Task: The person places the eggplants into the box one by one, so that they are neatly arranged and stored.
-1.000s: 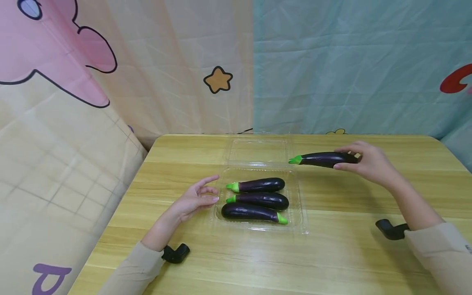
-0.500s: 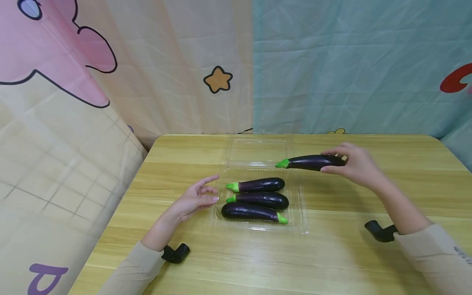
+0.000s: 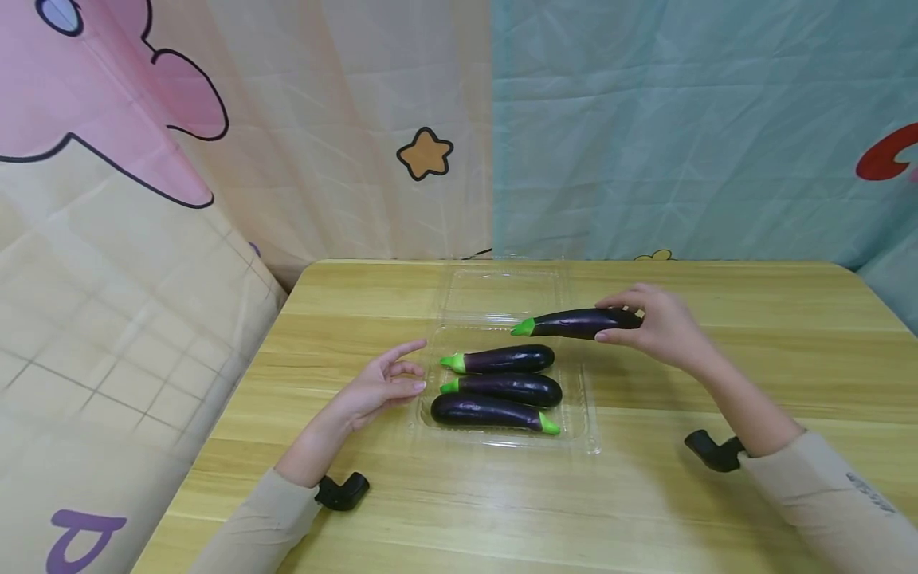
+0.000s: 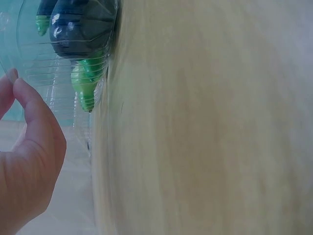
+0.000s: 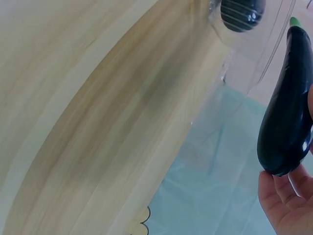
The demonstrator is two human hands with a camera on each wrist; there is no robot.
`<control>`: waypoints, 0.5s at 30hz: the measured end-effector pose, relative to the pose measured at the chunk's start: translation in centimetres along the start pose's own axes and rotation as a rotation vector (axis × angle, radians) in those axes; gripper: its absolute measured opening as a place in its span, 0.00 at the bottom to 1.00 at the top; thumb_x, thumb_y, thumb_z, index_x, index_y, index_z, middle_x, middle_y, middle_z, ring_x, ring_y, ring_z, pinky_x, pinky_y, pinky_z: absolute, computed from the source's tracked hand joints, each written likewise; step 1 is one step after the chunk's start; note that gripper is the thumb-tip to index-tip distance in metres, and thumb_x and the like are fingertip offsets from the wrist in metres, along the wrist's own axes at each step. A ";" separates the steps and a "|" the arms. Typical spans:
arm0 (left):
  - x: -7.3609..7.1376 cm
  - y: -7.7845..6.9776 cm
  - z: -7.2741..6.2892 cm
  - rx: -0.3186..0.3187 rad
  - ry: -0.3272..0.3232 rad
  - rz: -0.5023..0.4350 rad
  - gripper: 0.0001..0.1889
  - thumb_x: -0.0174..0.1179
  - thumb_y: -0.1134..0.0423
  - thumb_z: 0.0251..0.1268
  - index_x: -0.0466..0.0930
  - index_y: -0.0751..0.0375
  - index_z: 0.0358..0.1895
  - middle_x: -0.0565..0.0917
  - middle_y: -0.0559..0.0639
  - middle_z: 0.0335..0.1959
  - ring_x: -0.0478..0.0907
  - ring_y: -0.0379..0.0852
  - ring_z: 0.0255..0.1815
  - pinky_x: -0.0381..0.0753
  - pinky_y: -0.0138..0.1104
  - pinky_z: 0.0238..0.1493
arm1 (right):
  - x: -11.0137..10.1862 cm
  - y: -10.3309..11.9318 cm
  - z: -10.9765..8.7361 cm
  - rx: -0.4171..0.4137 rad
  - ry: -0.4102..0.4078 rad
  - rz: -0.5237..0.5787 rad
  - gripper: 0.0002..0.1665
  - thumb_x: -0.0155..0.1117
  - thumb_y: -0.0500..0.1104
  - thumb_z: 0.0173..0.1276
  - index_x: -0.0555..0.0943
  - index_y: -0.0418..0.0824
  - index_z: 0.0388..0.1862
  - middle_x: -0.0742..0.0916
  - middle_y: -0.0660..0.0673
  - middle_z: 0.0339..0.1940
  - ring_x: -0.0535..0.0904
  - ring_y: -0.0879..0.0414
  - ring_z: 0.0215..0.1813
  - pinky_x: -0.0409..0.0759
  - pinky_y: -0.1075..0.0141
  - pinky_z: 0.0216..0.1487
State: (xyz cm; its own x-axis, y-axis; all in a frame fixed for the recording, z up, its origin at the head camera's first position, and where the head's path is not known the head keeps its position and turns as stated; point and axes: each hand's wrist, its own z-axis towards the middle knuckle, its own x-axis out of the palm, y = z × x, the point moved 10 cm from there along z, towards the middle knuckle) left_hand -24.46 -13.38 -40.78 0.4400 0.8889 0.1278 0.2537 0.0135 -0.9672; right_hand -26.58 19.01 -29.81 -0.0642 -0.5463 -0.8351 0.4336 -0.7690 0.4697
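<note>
In the head view my right hand (image 3: 663, 328) grips an eggplant (image 3: 574, 323) by its thick end, its green stem pointing left. It is held over the back right part of a clear plastic clamshell box (image 3: 582, 414). Three more eggplants lie side by side in the box: a back one (image 3: 509, 359), a middle one (image 3: 516, 389) and a front one (image 3: 488, 410) whose stem points right. My left hand (image 3: 376, 391) is at the box's left rim; in the left wrist view its thumb (image 4: 36, 105) and a fingertip pinch that edge.
The box's transparent lid (image 3: 502, 293) lies folded open toward the back of the wooden table (image 3: 645, 510). A printed curtain (image 3: 645, 127) hangs just behind the table. Black mounts stick out from the left wrist (image 3: 343, 492) and the right wrist (image 3: 713, 451).
My right hand has carried the eggplant leftward and slightly nearer, from right of the box to over its back edge. The left hand and the three eggplants in the box stay put.
</note>
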 end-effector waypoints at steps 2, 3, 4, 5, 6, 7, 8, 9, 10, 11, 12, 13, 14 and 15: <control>0.0 0.0 0.0 0.000 0.001 -0.002 0.38 0.56 0.78 0.59 0.51 0.63 0.72 0.74 0.51 0.41 0.77 0.37 0.33 0.80 0.28 0.38 | 0.3 0.3 0.2 -0.005 0.006 0.003 0.24 0.75 0.47 0.50 0.83 0.39 0.46 0.83 0.40 0.43 0.76 0.47 0.41 0.73 0.56 0.38; 0.0 -0.1 0.0 0.001 0.001 -0.003 0.38 0.56 0.78 0.59 0.51 0.63 0.72 0.74 0.51 0.41 0.77 0.37 0.33 0.80 0.28 0.38 | 0.5 0.5 0.3 -0.007 0.009 0.008 0.24 0.75 0.47 0.50 0.83 0.39 0.46 0.83 0.40 0.42 0.76 0.48 0.41 0.73 0.56 0.38; 0.0 -0.1 0.0 0.002 0.002 -0.004 0.38 0.56 0.78 0.59 0.51 0.63 0.72 0.74 0.51 0.41 0.77 0.37 0.33 0.80 0.28 0.38 | 0.6 0.7 0.3 -0.010 0.012 0.016 0.24 0.76 0.47 0.50 0.83 0.39 0.46 0.83 0.40 0.42 0.76 0.48 0.41 0.73 0.56 0.38; 0.0 -0.1 0.0 0.002 0.002 -0.004 0.38 0.56 0.78 0.59 0.51 0.63 0.72 0.74 0.51 0.41 0.77 0.37 0.33 0.80 0.27 0.38 | 0.8 0.9 0.4 -0.014 0.014 0.021 0.24 0.76 0.47 0.50 0.83 0.39 0.46 0.83 0.41 0.41 0.76 0.48 0.40 0.73 0.57 0.37; 0.0 -0.2 0.0 0.003 0.003 -0.004 0.38 0.56 0.78 0.59 0.51 0.63 0.72 0.74 0.51 0.41 0.77 0.37 0.33 0.80 0.27 0.38 | 0.9 1.1 0.5 -0.018 0.014 0.026 0.24 0.76 0.47 0.49 0.83 0.40 0.45 0.83 0.41 0.41 0.75 0.49 0.39 0.73 0.57 0.37; 0.1 -0.2 0.0 0.003 0.004 -0.005 0.38 0.56 0.78 0.59 0.51 0.63 0.72 0.74 0.51 0.41 0.77 0.37 0.33 0.80 0.27 0.38 | 1.0 1.3 0.6 -0.024 0.015 0.029 0.24 0.76 0.47 0.49 0.84 0.40 0.45 0.83 0.41 0.40 0.76 0.49 0.39 0.73 0.58 0.36; 0.1 -0.2 0.0 0.003 0.005 -0.007 0.38 0.56 0.78 0.59 0.51 0.64 0.72 0.74 0.51 0.41 0.77 0.37 0.33 0.80 0.27 0.37 | 1.2 1.6 0.6 -0.031 0.015 0.034 0.24 0.76 0.47 0.49 0.84 0.40 0.45 0.83 0.42 0.40 0.76 0.50 0.38 0.73 0.58 0.36; 0.1 -0.2 0.0 0.003 0.005 -0.008 0.38 0.56 0.78 0.59 0.51 0.64 0.72 0.74 0.51 0.41 0.77 0.37 0.33 0.80 0.27 0.37 | 1.3 1.8 0.7 -0.037 0.016 0.039 0.24 0.76 0.47 0.49 0.84 0.40 0.45 0.83 0.42 0.40 0.76 0.50 0.38 0.73 0.59 0.36; 0.1 -0.2 0.0 0.003 0.006 -0.008 0.38 0.56 0.78 0.59 0.50 0.64 0.72 0.74 0.51 0.41 0.77 0.37 0.33 0.80 0.27 0.37 | 1.5 2.1 0.8 -0.044 0.017 0.044 0.24 0.76 0.47 0.49 0.84 0.40 0.45 0.83 0.42 0.40 0.76 0.50 0.38 0.73 0.59 0.35; 0.1 -0.2 0.0 0.004 0.006 -0.009 0.38 0.56 0.78 0.59 0.50 0.64 0.72 0.74 0.51 0.41 0.78 0.37 0.32 0.80 0.27 0.37 | 1.7 2.4 0.8 -0.050 0.018 0.049 0.24 0.76 0.47 0.49 0.84 0.40 0.45 0.83 0.42 0.40 0.76 0.50 0.38 0.73 0.59 0.35; 0.1 -0.2 0.0 0.003 0.007 -0.009 0.38 0.56 0.78 0.59 0.50 0.64 0.72 0.74 0.51 0.41 0.78 0.37 0.32 0.80 0.27 0.37 | 1.8 2.6 0.9 -0.055 0.019 0.054 0.24 0.76 0.47 0.49 0.84 0.40 0.45 0.83 0.42 0.40 0.76 0.50 0.39 0.73 0.59 0.35; 0.1 -0.2 0.0 0.004 0.007 -0.009 0.38 0.56 0.78 0.59 0.50 0.64 0.72 0.74 0.51 0.41 0.78 0.37 0.33 0.80 0.27 0.38 | 2.0 2.9 1.0 -0.060 0.021 0.060 0.24 0.76 0.47 0.49 0.84 0.40 0.45 0.84 0.42 0.40 0.76 0.50 0.39 0.73 0.59 0.35; 0.2 -0.2 0.0 0.004 0.007 -0.008 0.38 0.56 0.78 0.58 0.50 0.64 0.72 0.74 0.51 0.41 0.78 0.37 0.33 0.80 0.27 0.38 | 2.3 3.1 1.1 -0.065 0.024 0.068 0.24 0.76 0.47 0.49 0.84 0.40 0.45 0.84 0.42 0.40 0.76 0.50 0.39 0.73 0.59 0.35; 0.2 -0.2 -0.1 0.004 0.008 -0.006 0.38 0.56 0.78 0.58 0.50 0.64 0.72 0.74 0.51 0.41 0.78 0.37 0.32 0.80 0.27 0.37 | 2.5 3.4 1.2 -0.067 0.027 0.076 0.24 0.76 0.47 0.49 0.84 0.40 0.45 0.84 0.42 0.40 0.77 0.50 0.39 0.73 0.59 0.36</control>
State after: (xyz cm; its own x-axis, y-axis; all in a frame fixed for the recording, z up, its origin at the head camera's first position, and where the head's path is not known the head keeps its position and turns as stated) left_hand -24.39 -13.25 -40.55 0.4453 0.8851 0.1355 0.2530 0.0208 -0.9672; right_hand -26.34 14.64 -30.00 -0.0046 -0.5924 -0.8056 0.4957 -0.7011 0.5126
